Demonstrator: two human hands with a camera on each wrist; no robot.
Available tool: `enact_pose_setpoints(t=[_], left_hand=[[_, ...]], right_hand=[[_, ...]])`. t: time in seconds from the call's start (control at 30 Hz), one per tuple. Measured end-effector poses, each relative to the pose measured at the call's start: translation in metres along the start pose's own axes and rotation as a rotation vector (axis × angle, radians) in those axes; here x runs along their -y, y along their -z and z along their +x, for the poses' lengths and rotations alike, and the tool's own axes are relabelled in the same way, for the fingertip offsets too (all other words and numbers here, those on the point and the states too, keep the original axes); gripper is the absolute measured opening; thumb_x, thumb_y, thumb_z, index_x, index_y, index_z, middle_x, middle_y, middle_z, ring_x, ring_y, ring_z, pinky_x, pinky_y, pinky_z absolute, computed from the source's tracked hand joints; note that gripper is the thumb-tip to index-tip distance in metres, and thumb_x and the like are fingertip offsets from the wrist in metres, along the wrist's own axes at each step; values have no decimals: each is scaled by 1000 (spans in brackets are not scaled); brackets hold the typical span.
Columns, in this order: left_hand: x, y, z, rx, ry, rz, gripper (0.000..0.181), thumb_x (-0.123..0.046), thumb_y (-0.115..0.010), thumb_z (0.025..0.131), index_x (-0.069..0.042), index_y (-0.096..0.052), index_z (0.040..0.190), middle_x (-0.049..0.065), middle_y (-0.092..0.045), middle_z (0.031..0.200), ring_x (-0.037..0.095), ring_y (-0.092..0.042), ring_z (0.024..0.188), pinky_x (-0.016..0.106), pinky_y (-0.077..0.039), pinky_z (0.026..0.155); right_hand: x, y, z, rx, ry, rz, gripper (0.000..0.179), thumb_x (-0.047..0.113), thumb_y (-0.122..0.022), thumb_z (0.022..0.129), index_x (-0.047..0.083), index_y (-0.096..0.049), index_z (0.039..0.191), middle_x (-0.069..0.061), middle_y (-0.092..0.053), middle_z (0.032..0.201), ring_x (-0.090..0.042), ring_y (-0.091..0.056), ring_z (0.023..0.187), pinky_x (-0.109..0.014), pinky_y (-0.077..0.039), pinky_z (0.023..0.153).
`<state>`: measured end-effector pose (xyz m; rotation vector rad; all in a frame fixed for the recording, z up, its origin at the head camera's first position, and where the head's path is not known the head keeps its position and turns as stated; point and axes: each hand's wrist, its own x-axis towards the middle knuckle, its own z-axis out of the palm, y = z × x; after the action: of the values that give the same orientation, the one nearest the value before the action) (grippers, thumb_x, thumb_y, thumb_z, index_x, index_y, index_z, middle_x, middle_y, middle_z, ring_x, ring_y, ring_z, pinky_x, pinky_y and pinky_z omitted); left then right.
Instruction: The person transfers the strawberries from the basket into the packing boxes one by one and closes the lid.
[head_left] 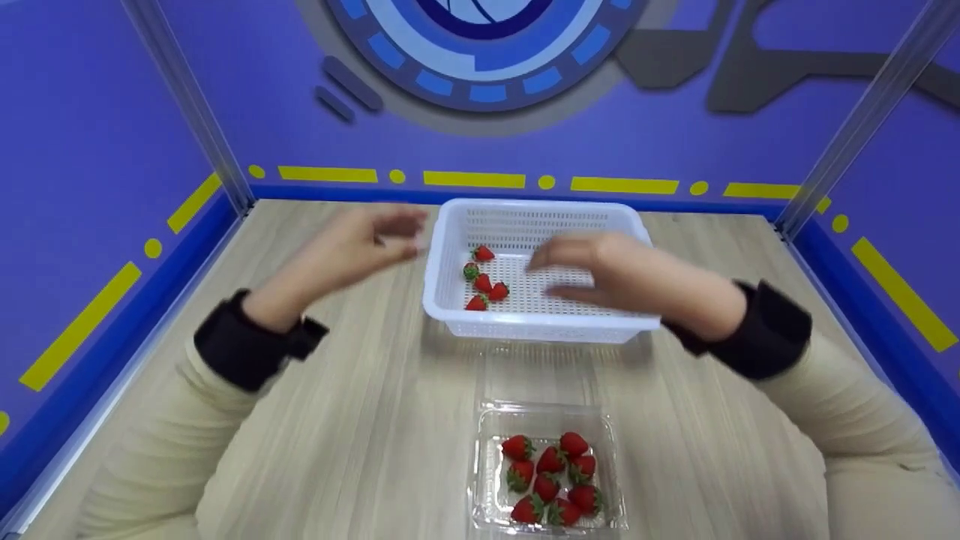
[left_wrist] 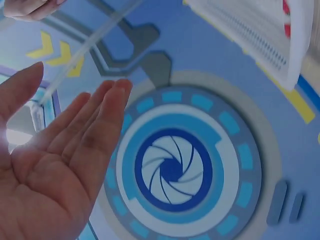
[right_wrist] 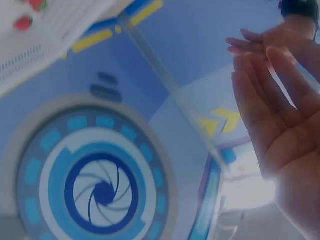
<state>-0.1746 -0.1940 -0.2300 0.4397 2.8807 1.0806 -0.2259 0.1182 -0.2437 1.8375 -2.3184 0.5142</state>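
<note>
Several strawberries [head_left: 483, 283] lie along the left side of a white plastic basket [head_left: 551, 321] with slotted walls. My right hand [head_left: 611, 270] hovers over the basket's right half, its fingers loosely bent and holding nothing. Just left of the basket's rim, my left hand [head_left: 360, 244] hangs in the air, palm turned inward. In the left wrist view that hand [left_wrist: 55, 165] shows a bare palm with extended fingers. The right wrist view likewise shows a bare right palm [right_wrist: 285, 125]. Nearer to me, a clear plastic clamshell box [head_left: 484, 480] holds several strawberries [head_left: 547, 486] with green leaves.
The box's clear lid [head_left: 536, 375] lies folded back toward the basket. All this stands on a light wood-grain table [head_left: 360, 420]. Blue-purple panels [head_left: 240, 45] with metal corner posts [head_left: 847, 127] wall in the back and both sides.
</note>
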Motion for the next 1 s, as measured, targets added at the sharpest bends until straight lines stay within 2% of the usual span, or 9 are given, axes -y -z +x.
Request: enact_pose_setpoints(t=[0.1, 0.23, 0.4, 0.53, 0.67, 0.73, 0.8, 0.9, 1.0], left_hand=[[-1, 14, 24, -64, 45, 4, 49, -21, -63, 102, -3, -53, 146, 20, -62, 143, 35, -59, 133, 49, -50, 113], [8, 16, 58, -81, 93, 9, 52, -23, -62, 103, -4, -50, 149, 20, -58, 148, 33, -56, 137, 47, -49, 115], [34, 1, 100, -65, 165, -8, 55, -21, -61, 103, 0, -46, 151, 23, -56, 149, 35, -55, 138, 46, -49, 115], [64, -20, 124, -67, 234, 4, 55, -17, -62, 101, 5, -46, 149, 28, -57, 146, 39, -56, 136, 46, -47, 116], [88, -45, 137, -78, 308, 72, 56, -15, -64, 98, 10, -49, 145, 28, -56, 147, 40, -53, 139, 45, -45, 118], [95, -56, 141, -88, 347, 108, 56, -15, -66, 96, 12, -50, 143, 28, -55, 148, 40, -53, 140, 45, -45, 119], [100, -65, 142, -96, 392, 129, 52, -16, -67, 96, 12, -55, 138, 27, -59, 144, 39, -57, 135, 44, -48, 116], [103, -74, 141, -102, 452, 120, 45, -18, -70, 96, 12, -62, 128, 27, -67, 131, 32, -67, 108, 40, -56, 101], [105, -78, 140, -92, 511, 46, 37, -16, -72, 95, 11, -66, 121, 26, -71, 120, 21, -61, 80, 35, -59, 82]], right_hand=[[-15, 23, 19, -58, -78, -27, 26, 4, -73, 93, -3, -70, 118, -18, -74, 118, -34, -71, 111, -47, -61, 95], [-38, 39, 42, -149, -137, -33, 26, 2, -70, 94, -5, -69, 120, -22, -72, 121, -38, -69, 111, -50, -59, 96], [-71, 37, 68, -177, -273, -36, 29, 3, -67, 97, -5, -67, 125, -23, -70, 127, -39, -66, 116, -51, -56, 102], [-100, 15, 89, -143, -393, 22, 30, 5, -66, 98, -4, -66, 127, -24, -69, 129, -38, -65, 119, -49, -54, 106], [-125, -21, 98, -75, -455, 102, 33, 4, -64, 98, -5, -65, 129, -25, -67, 132, -39, -65, 120, -48, -53, 107], [-133, -38, 98, -33, -487, 128, 34, 5, -63, 99, -4, -65, 132, -24, -66, 135, -39, -64, 122, -47, -53, 108], [-138, -53, 97, 0, -502, 144, 35, 4, -63, 100, -4, -64, 133, -24, -65, 137, -40, -64, 123, -48, -53, 108], [-145, -70, 97, 43, -517, 133, 35, 4, -62, 100, -3, -63, 135, -25, -65, 137, -41, -63, 124, -49, -53, 108], [-151, -83, 99, 83, -529, 95, 36, 2, -63, 99, -4, -63, 135, -25, -65, 136, -41, -63, 125, -48, -53, 109]])
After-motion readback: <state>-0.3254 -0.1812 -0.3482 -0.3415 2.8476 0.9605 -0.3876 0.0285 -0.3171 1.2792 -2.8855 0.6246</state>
